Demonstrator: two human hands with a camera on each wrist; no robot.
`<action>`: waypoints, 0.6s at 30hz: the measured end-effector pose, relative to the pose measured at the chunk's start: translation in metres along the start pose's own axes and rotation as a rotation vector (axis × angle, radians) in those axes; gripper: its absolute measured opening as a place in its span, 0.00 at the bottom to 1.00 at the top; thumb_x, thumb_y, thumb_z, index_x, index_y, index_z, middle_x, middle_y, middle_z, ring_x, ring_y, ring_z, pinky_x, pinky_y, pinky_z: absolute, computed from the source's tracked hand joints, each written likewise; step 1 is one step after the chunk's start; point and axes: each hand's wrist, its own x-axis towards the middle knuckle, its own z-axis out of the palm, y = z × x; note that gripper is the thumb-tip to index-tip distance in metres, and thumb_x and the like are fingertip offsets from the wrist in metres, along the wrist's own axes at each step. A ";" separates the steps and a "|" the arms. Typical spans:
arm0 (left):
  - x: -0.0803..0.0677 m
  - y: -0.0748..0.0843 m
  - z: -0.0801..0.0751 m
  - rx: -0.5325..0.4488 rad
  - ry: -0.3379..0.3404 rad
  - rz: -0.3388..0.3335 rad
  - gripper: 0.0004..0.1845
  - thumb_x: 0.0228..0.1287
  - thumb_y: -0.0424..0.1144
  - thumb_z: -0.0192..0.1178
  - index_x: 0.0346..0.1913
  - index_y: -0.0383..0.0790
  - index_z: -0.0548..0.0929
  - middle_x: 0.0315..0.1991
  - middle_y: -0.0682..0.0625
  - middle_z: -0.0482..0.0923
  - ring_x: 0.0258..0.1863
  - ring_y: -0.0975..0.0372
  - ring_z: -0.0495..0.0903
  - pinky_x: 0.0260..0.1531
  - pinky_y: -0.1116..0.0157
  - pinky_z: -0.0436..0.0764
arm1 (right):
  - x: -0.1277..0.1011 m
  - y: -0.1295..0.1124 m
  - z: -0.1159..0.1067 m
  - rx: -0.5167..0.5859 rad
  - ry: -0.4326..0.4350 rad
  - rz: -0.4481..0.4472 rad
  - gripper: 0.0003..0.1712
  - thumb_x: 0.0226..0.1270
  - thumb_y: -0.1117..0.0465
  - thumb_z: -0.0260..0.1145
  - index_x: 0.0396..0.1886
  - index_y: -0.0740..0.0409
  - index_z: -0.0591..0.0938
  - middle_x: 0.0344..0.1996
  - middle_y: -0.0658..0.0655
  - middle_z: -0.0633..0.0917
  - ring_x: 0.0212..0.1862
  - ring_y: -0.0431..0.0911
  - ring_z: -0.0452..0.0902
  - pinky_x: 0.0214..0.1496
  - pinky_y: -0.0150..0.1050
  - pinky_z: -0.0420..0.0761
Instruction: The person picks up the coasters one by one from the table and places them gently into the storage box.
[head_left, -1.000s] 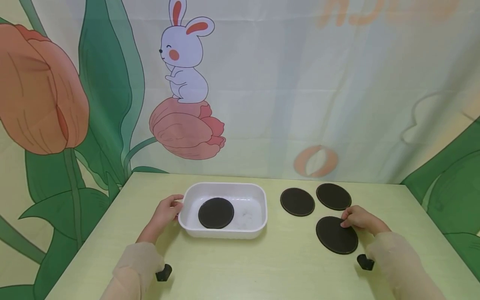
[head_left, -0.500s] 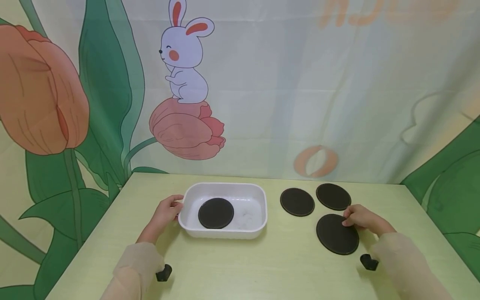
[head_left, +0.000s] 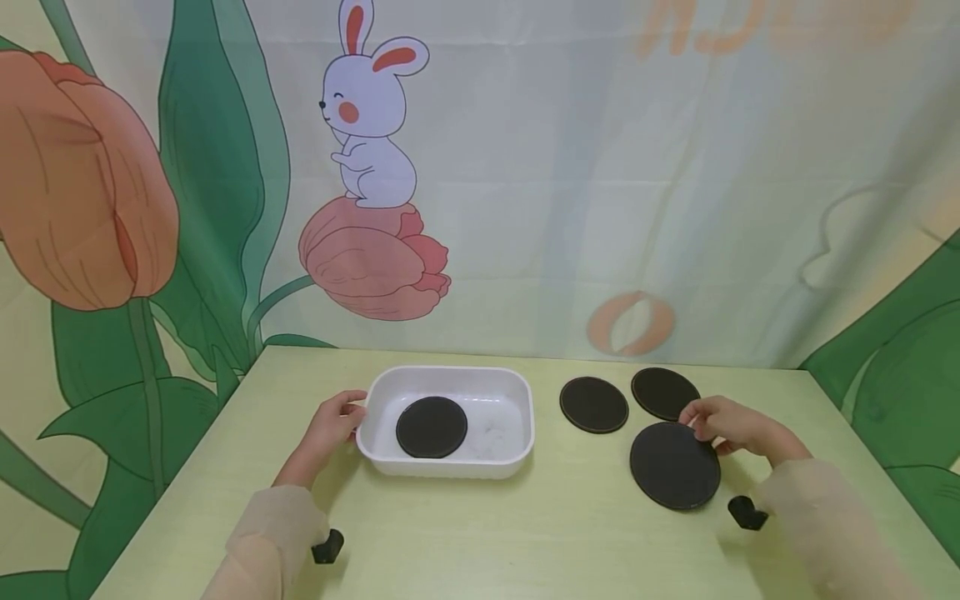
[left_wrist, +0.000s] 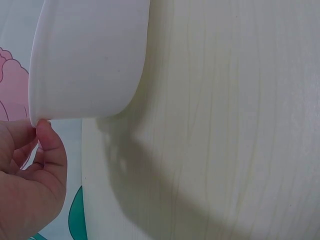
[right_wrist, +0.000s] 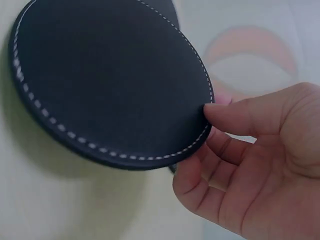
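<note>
My left hand (head_left: 327,429) pinches the left end of a white rectangular plastic tray (head_left: 450,469) by its rim, thumb and finger meeting there in the left wrist view. A round black coaster (head_left: 432,427) lies inside the tray, left of its middle. To the right, my right hand (head_left: 738,432) grips another black coaster (head_left: 671,471) at its far right edge. The right wrist view has this coaster (right_wrist: 110,80) tilted and raised off the table, with white stitching round its border; the thumb (right_wrist: 240,117) is on its face and the fingers are behind.
Two more black coasters lie flat beyond the held one: the left one (head_left: 593,406) and the right one (head_left: 662,393), which the right hand partly overlaps. All stand on a pale wood-grain table (head_left: 510,542). A printed curtain (head_left: 510,208) hangs behind its far edge.
My right hand has shifted slightly away and to the right, lifting the far edge of the coaster, which now appears larger. The left hand and tray have stayed put.
</note>
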 end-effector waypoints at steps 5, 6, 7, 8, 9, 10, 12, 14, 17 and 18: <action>0.001 -0.002 0.000 0.002 0.001 0.004 0.18 0.64 0.31 0.47 0.57 0.33 0.66 0.44 0.36 0.71 0.33 0.57 0.74 0.28 0.69 0.75 | -0.001 -0.011 -0.005 0.005 -0.008 -0.048 0.15 0.50 0.76 0.46 0.41 0.67 0.69 0.26 0.53 0.67 0.27 0.44 0.63 0.25 0.38 0.68; 0.001 -0.002 0.000 0.001 0.002 0.003 0.18 0.65 0.31 0.47 0.57 0.33 0.66 0.44 0.36 0.71 0.33 0.58 0.74 0.28 0.69 0.75 | -0.002 -0.014 -0.006 0.010 -0.012 -0.061 0.14 0.52 0.75 0.46 0.41 0.67 0.69 0.27 0.53 0.67 0.27 0.44 0.63 0.25 0.38 0.68; 0.001 -0.002 -0.001 0.002 0.000 0.005 0.18 0.65 0.31 0.47 0.58 0.33 0.66 0.44 0.36 0.71 0.33 0.58 0.74 0.28 0.69 0.75 | -0.002 -0.018 -0.007 0.025 -0.015 -0.069 0.13 0.54 0.74 0.47 0.41 0.67 0.68 0.27 0.54 0.68 0.28 0.44 0.63 0.26 0.38 0.69; 0.001 -0.002 -0.001 0.001 0.000 0.005 0.18 0.65 0.31 0.47 0.58 0.33 0.66 0.45 0.36 0.71 0.32 0.58 0.74 0.28 0.69 0.75 | -0.003 -0.021 -0.007 0.041 -0.021 -0.086 0.13 0.55 0.73 0.49 0.42 0.67 0.68 0.28 0.54 0.68 0.28 0.44 0.64 0.26 0.39 0.69; 0.001 -0.002 -0.001 0.002 -0.001 0.006 0.18 0.65 0.31 0.47 0.58 0.33 0.66 0.44 0.36 0.71 0.32 0.58 0.74 0.28 0.69 0.75 | -0.002 -0.024 -0.008 0.061 -0.024 -0.099 0.12 0.57 0.72 0.50 0.42 0.66 0.68 0.29 0.54 0.68 0.28 0.43 0.64 0.27 0.39 0.70; 0.001 -0.002 -0.001 0.000 0.000 0.006 0.18 0.65 0.31 0.47 0.58 0.33 0.66 0.44 0.36 0.71 0.32 0.58 0.74 0.28 0.69 0.75 | -0.002 -0.027 -0.008 0.090 -0.028 -0.119 0.11 0.58 0.71 0.51 0.42 0.66 0.68 0.29 0.53 0.68 0.29 0.43 0.65 0.28 0.39 0.71; 0.001 -0.002 -0.001 -0.003 0.001 0.007 0.18 0.65 0.31 0.47 0.57 0.32 0.66 0.44 0.36 0.71 0.31 0.59 0.74 0.28 0.69 0.75 | -0.001 -0.034 -0.007 0.158 -0.029 -0.150 0.10 0.60 0.68 0.53 0.42 0.63 0.68 0.30 0.52 0.69 0.28 0.42 0.67 0.30 0.40 0.73; 0.001 -0.002 -0.001 -0.004 0.000 0.009 0.18 0.65 0.31 0.46 0.58 0.32 0.66 0.44 0.36 0.71 0.31 0.59 0.74 0.28 0.69 0.75 | 0.001 -0.042 -0.003 0.234 -0.021 -0.177 0.09 0.61 0.67 0.53 0.42 0.60 0.68 0.30 0.50 0.70 0.28 0.40 0.69 0.31 0.39 0.74; 0.001 -0.002 -0.001 -0.003 -0.002 0.006 0.19 0.65 0.31 0.47 0.58 0.33 0.66 0.45 0.36 0.71 0.32 0.59 0.73 0.28 0.70 0.75 | 0.004 -0.055 0.005 0.348 -0.002 -0.202 0.09 0.62 0.68 0.53 0.42 0.57 0.69 0.30 0.48 0.71 0.27 0.39 0.70 0.31 0.35 0.75; 0.001 -0.002 -0.001 -0.003 -0.001 0.002 0.19 0.65 0.32 0.47 0.58 0.33 0.66 0.45 0.36 0.71 0.32 0.59 0.73 0.28 0.70 0.75 | 0.005 -0.060 0.008 0.386 0.002 -0.209 0.09 0.62 0.68 0.53 0.42 0.56 0.69 0.30 0.48 0.72 0.26 0.38 0.71 0.30 0.34 0.76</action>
